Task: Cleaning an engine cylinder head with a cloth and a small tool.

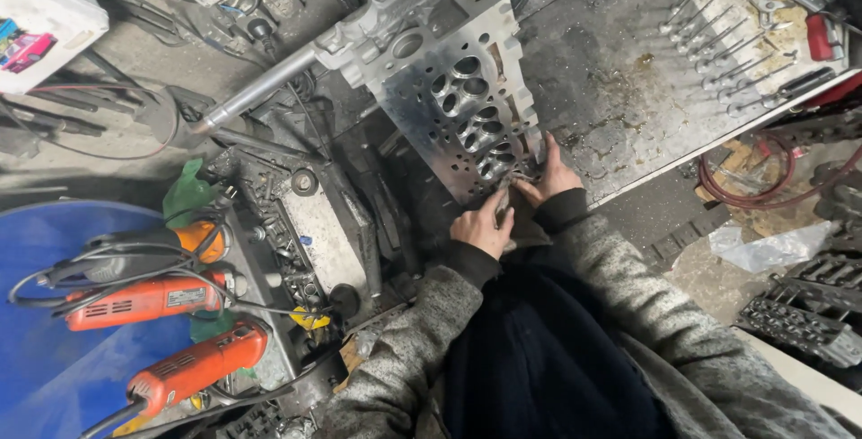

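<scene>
Both hands, left hand point(482, 226) and right hand point(552, 176), are gripping the near end of the cylinder head point(458, 98), fingers clenched on its edge, apparently steadying it; shifting it next would need a firm hold.

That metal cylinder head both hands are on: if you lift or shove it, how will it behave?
The cylinder head looks like a thick solid metal casting, so probably heavy and fully rigid. Its flat machined face looks smooth, so maybe slick where the left hand and right hand grip its near end. Blocky shape: unlikely to roll.
</scene>
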